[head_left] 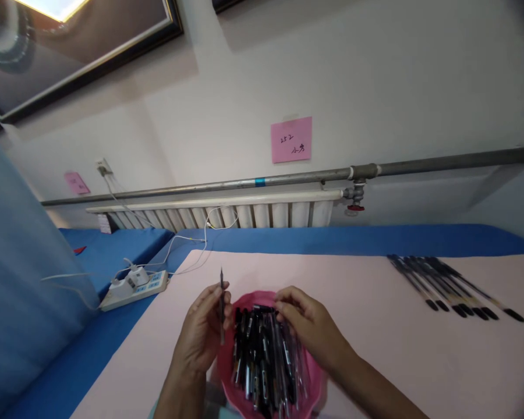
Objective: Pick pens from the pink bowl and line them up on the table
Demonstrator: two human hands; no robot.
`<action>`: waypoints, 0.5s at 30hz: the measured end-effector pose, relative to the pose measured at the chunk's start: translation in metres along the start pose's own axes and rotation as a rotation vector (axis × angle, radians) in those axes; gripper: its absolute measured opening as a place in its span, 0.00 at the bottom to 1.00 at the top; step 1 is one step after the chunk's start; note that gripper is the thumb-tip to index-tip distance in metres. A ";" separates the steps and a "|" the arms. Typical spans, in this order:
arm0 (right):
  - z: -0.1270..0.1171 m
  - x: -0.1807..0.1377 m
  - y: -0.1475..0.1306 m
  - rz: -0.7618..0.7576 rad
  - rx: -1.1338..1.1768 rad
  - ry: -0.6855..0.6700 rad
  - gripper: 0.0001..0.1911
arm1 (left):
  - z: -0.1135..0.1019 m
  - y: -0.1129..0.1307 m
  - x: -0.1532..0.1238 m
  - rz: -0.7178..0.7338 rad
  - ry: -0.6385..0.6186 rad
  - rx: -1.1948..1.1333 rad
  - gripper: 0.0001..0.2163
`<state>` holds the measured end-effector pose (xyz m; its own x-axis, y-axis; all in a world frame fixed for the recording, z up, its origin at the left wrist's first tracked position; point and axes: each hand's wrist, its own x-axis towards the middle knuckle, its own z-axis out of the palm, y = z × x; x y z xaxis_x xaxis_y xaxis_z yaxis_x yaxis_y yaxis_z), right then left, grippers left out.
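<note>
My left hand (207, 323) pinches a thin, dark pen refill (222, 308) with its pointed tip upward, left of a pink basket (222, 375). The basket holds many loose black and clear pen parts (262, 355), among them black caps and see-through barrels. Over the basket's far right rim, my right hand (308, 326) has its thumb and fingers closed together. Whatever lies between those fingertips is too small or hidden to make out.
Several slim dark pens (452, 285) with black ends lie in a row on the pink sheet (358, 326) at right. A power strip (135, 291) with plugs and white cables sits at left, near a light blue curtain (21, 279). Behind the blue table stands a radiator (262, 214).
</note>
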<state>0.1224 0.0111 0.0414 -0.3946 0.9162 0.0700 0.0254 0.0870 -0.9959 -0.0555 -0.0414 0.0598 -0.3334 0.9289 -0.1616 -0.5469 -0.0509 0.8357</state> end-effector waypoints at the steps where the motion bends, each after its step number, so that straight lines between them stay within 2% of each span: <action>1: 0.002 -0.001 0.001 -0.046 -0.063 -0.019 0.05 | -0.002 0.002 0.001 0.013 0.025 -0.034 0.13; 5: 0.007 -0.006 0.006 -0.249 -0.350 -0.129 0.07 | -0.008 0.005 0.006 0.055 0.083 -0.105 0.14; 9: 0.008 -0.006 0.010 -0.377 -0.588 -0.223 0.09 | -0.010 0.004 0.007 0.102 0.120 0.009 0.15; 11: 0.009 -0.006 0.011 -0.429 -0.687 -0.266 0.10 | -0.010 0.003 0.006 0.114 0.127 0.127 0.16; 15: 0.012 -0.006 0.011 -0.484 -0.779 -0.322 0.11 | -0.011 -0.002 0.005 0.079 0.166 0.530 0.13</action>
<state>0.1137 0.0014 0.0290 -0.7518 0.5724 0.3273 0.3498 0.7670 -0.5379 -0.0650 -0.0407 0.0515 -0.4975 0.8573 -0.1326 -0.0691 0.1132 0.9912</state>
